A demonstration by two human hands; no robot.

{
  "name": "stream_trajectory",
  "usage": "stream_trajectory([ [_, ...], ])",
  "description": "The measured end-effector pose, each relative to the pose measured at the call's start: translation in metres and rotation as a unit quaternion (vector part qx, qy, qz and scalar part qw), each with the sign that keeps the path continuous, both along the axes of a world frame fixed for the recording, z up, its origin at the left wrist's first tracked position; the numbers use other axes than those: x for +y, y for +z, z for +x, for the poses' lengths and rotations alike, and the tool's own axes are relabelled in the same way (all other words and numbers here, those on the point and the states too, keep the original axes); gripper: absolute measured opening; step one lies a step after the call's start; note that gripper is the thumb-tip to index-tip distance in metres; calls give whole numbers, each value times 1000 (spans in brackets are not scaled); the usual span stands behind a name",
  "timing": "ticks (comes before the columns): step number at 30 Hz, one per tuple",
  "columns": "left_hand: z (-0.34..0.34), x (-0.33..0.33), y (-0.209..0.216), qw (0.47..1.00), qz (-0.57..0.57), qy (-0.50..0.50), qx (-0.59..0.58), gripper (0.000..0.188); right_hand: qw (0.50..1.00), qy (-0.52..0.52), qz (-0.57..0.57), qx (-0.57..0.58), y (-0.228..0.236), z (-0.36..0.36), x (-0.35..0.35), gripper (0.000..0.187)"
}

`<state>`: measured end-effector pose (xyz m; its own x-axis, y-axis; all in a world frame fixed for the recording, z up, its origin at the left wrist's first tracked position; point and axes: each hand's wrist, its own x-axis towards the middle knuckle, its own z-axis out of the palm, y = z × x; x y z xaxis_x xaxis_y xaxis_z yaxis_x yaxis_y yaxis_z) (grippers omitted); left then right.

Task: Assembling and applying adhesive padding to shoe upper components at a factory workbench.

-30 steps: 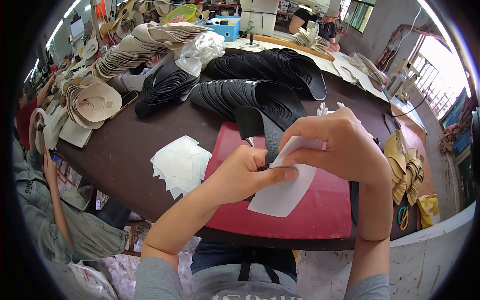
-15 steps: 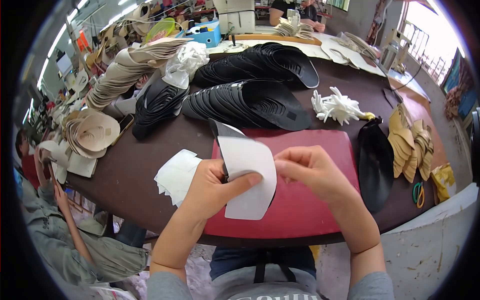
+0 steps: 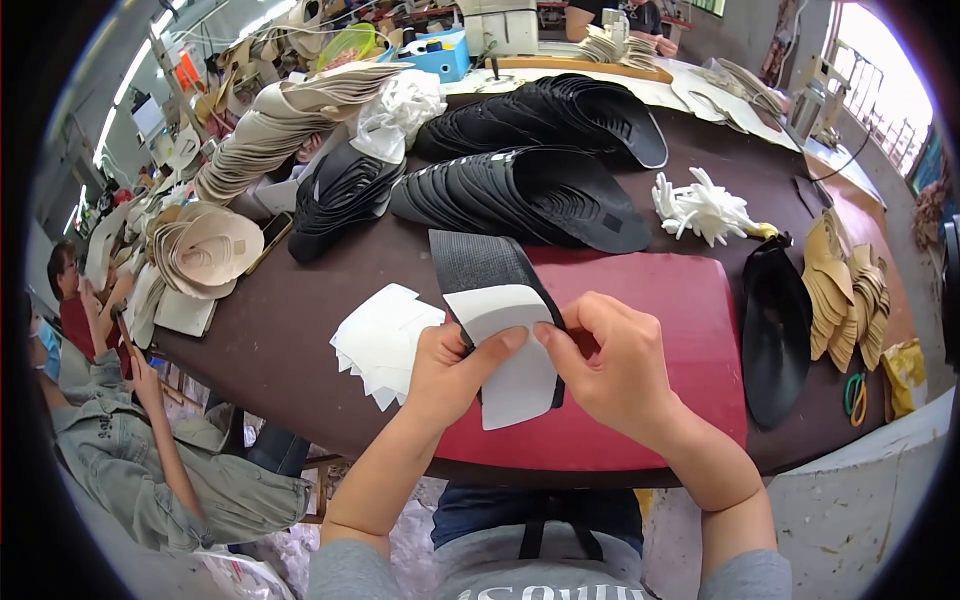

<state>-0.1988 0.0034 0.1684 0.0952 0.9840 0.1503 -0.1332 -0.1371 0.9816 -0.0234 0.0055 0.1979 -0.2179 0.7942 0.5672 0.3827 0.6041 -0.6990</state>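
Above the red mat (image 3: 650, 420), both hands hold a curved black shoe upper piece (image 3: 482, 260) with a white backing piece (image 3: 518, 385) lying against its near face. My left hand (image 3: 448, 372) pinches the left edge, thumb on the white piece, fingers hidden behind. My right hand (image 3: 612, 362) grips the right edge, its thumb pressing on the white surface close to the other thumb. Dark woven-looking material shows beyond the white piece's upper edge. A loose stack of white pieces (image 3: 375, 335) lies just left of my left hand.
Nested black uppers (image 3: 600, 215) lie beyond my hands, with another black row (image 3: 540, 110) behind. To the right are a white glove bundle (image 3: 705, 208), a single black piece (image 3: 775, 340), tan pieces (image 3: 830, 300) and scissors (image 3: 855, 400). A co-worker (image 3: 150, 460) sits at left.
My right hand has gone from the white piece's right edge to gripping that side, thumb on its face. The held piece is turned so more black shows. The whole view has shifted slightly.
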Motion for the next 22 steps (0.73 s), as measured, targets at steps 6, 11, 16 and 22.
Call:
stream_trajectory([
  [6,-30,-4,-2,995,1,-38,-95,37,988,8,104,-113,-3,-28,-5,13],
  [11,-53,-19,-2,976,0,-25,-215,43,977,11,127,-168,5,-48,-9,13],
  [16,-99,-65,-20,965,-67,-30,-252,38,953,42,159,-253,25,-44,-3,10],
  [22,-92,-52,17,856,129,80,495,48,933,105,286,-193,27,-73,3,9],
])
